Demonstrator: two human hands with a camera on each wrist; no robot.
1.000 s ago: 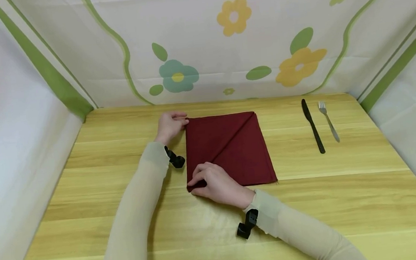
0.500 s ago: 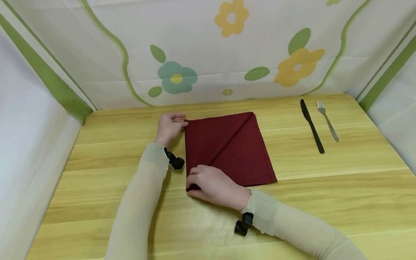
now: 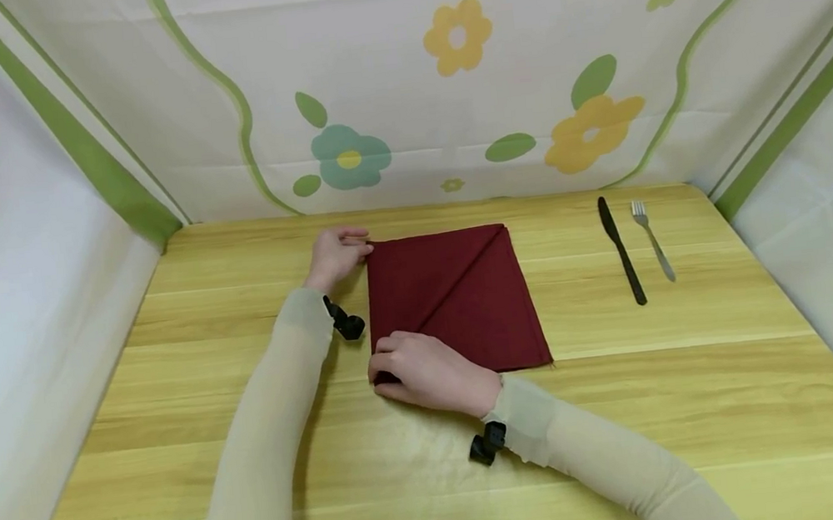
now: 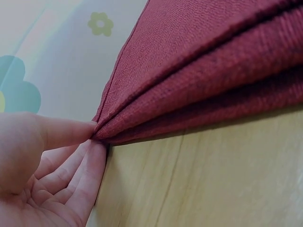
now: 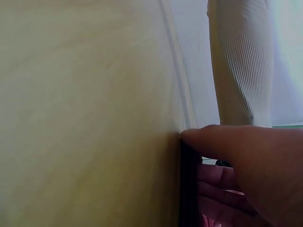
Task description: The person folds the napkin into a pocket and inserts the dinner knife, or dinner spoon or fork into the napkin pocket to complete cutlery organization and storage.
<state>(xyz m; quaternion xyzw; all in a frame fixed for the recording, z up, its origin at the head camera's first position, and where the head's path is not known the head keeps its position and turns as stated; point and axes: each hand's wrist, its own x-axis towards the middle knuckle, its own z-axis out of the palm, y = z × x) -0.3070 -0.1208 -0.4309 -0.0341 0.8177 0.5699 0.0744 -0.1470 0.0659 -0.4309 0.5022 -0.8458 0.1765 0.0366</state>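
Note:
A dark red cloth napkin (image 3: pixel 465 297), folded into a square with a diagonal fold line across its top, lies flat on the wooden table. My left hand (image 3: pixel 337 259) is at its far left corner. In the left wrist view, thumb and fingertips of the left hand (image 4: pixel 47 165) pinch that corner, where several gathered layers (image 4: pixel 199 90) meet. My right hand (image 3: pixel 430 369) holds the near left corner, its fingers over the cloth and hiding it. The right wrist view has the right thumb (image 5: pixel 213 139) at the dark napkin edge (image 5: pixel 189 184), with fingers on the other side.
To the right of the napkin lie a black knife (image 3: pixel 622 253) and a silver fork (image 3: pixel 653 241), side by side. A white curtain (image 3: pixel 399 77) with printed flowers stands behind the wooden table (image 3: pixel 407 470), and white cloth walls flank it. Each wrist wears a small black camera.
The right hand's fingers have curled closer together over the near left corner. The left hand keeps its place at the far corner. The whole view has shifted slightly.

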